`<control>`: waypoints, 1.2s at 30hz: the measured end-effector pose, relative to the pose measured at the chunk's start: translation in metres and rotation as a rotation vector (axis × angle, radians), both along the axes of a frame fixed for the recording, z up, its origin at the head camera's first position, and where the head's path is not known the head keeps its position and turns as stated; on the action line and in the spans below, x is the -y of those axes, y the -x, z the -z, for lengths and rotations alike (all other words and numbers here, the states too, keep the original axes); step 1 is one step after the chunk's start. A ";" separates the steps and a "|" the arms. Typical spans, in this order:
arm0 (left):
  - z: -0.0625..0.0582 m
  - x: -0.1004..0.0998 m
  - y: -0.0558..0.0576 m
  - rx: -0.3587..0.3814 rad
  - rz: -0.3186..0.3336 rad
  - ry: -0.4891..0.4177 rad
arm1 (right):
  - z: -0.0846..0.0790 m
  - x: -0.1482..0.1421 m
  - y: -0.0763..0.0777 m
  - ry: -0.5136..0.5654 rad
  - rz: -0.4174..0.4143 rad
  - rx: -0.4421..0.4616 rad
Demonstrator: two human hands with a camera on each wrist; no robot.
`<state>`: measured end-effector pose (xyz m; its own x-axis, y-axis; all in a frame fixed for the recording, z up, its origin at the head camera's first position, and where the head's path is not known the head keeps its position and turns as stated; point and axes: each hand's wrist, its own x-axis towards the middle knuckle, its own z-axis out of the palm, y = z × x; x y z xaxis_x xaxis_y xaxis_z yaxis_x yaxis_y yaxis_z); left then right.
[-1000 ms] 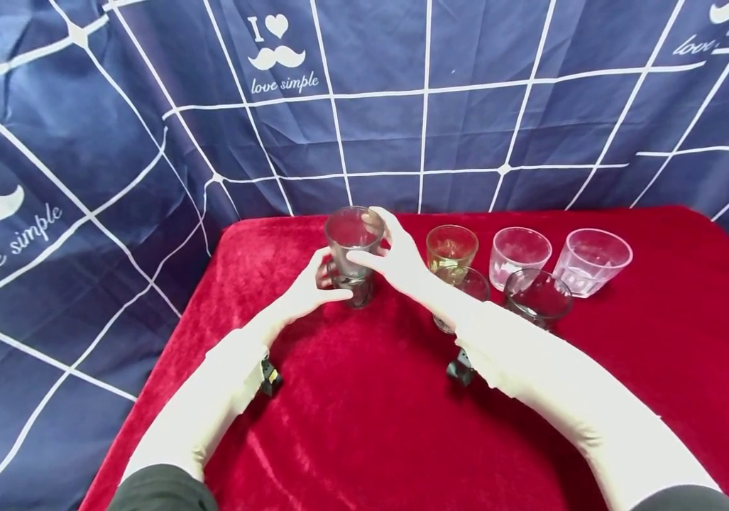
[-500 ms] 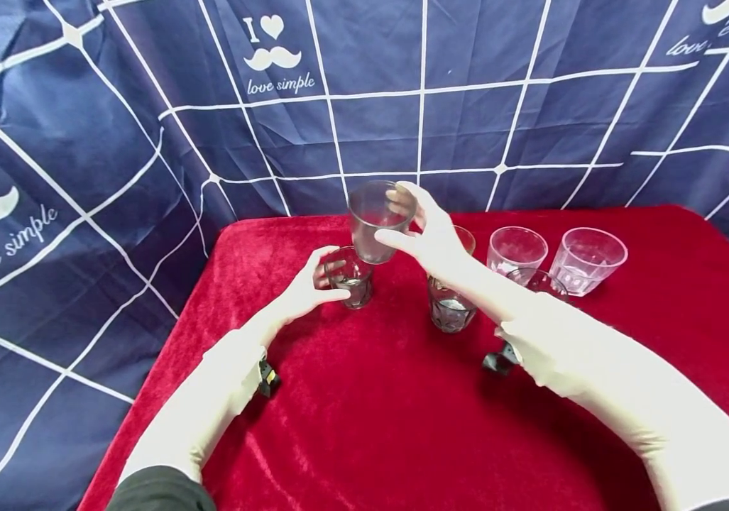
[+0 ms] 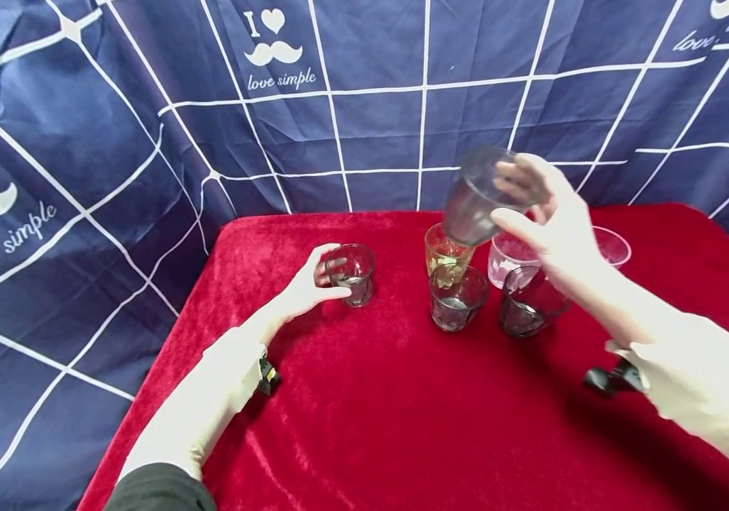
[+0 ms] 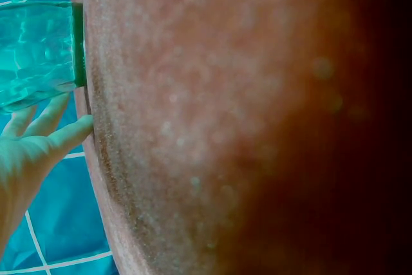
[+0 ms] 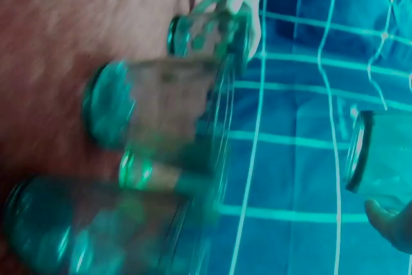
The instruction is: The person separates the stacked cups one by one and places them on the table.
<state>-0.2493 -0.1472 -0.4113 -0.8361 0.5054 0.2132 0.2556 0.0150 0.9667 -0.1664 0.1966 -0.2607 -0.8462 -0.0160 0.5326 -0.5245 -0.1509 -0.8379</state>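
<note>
My left hand (image 3: 309, 284) grips a smoky grey glass (image 3: 360, 284) that stands upright on the red cloth. Its fingers lie behind the glass and the thumb in front; the left wrist view shows this hand (image 4: 32, 152) close against the glass (image 4: 38, 56). Off the table at the right, my right hand (image 3: 558, 213) holds another smoky grey glass (image 3: 471, 202), tilted with its base toward the lower left. In the right wrist view, the thumb (image 5: 386, 220) lies along the side of that held glass (image 5: 389, 152).
Below the raised glass stand a yellow glass (image 3: 442, 252), a clear glass (image 3: 501, 270) and another clear one (image 3: 620, 248), partly hidden by my right hand. Two dark glasses (image 3: 456, 312) stand in front of them. A blue gridded curtain (image 3: 377, 135) hangs behind the table.
My right hand has lifted the upper glass out of the one at my left hand and carried it up and rightward, tilting it. The left hand has stayed in place.
</note>
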 end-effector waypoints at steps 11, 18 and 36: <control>0.001 0.001 0.000 -0.002 0.003 -0.005 | 0.018 -0.084 -0.028 0.120 0.001 -0.054; 0.001 0.000 0.001 -0.009 0.002 -0.004 | 0.028 -0.122 -0.047 0.170 0.090 -0.058; 0.000 0.000 -0.001 -0.024 -0.002 0.002 | 0.084 -0.165 -0.070 0.088 0.270 0.086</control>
